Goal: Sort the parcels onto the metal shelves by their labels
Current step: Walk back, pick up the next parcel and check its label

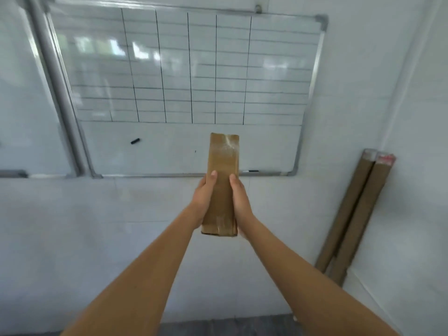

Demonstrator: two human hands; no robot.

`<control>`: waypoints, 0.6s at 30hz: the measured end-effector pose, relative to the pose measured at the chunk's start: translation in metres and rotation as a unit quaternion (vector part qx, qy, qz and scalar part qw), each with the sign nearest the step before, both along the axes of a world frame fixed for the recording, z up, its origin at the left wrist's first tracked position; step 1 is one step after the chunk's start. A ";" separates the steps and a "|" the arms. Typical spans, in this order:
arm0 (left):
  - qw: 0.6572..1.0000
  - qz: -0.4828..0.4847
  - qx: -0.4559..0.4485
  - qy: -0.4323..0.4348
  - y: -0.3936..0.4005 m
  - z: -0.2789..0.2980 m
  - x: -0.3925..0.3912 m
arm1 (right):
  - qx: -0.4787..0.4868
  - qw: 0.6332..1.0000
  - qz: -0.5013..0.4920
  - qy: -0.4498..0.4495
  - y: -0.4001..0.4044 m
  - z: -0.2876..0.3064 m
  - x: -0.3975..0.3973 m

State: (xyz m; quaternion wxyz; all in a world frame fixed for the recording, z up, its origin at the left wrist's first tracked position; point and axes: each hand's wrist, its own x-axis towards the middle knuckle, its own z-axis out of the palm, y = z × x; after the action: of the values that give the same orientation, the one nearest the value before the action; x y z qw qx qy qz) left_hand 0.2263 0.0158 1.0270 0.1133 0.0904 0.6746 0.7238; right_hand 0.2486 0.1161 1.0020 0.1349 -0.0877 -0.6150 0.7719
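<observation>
A long, flat, rectangular parcel of brown cardboard wrapped in glossy clear tape [222, 183] is held upright at arm's length in front of a white wall [121, 226]. Its lower half is grasped from both sides: the left hand [204, 198] is curled round the left long edge and the right hand [240, 198] round the right long edge, with 1 thumb of each hand laid flat on the near face. The tape is wrinkled and reflective near the top edge, and the bottom corners are slightly crushed. No label can be read on the visible face.

Behind the parcel, a white glossy whiteboard with a grey metal frame and a ruled black grid [189, 69] is mounted on the wall; the parcel's top overlaps the board's lower, unruled band. A small black marker cap [135, 141] is seen on that band. At the right, 2 long brown cardboard tubes with pale and red ends [356, 214] are leaned against the wall corner, well apart from the parcel. A strip of dark floor [218, 326] is seen at the bottom edge. Bare wall is seen on both sides of the forearms.
</observation>
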 end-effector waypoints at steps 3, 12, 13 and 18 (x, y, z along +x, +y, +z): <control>0.999 0.004 0.020 0.024 0.003 0.038 0.003 | 0.011 1.000 0.005 0.019 0.005 0.040 -0.001; 0.997 0.025 0.010 0.068 0.015 0.090 0.014 | 0.017 0.998 -0.006 0.054 0.019 0.097 0.012; 0.997 0.034 0.002 0.069 0.016 0.090 0.011 | 0.013 0.998 -0.009 0.053 0.019 0.099 0.013; 0.994 0.055 -0.018 0.091 0.017 0.098 0.016 | 0.020 0.998 -0.024 0.049 0.025 0.108 0.012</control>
State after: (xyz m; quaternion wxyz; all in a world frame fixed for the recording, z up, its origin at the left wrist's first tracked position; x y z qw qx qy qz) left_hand 0.2426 0.0327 1.1254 0.0128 0.1163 0.6987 0.7058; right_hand 0.2605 0.1413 1.1100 0.1846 -0.0617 -0.6210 0.7592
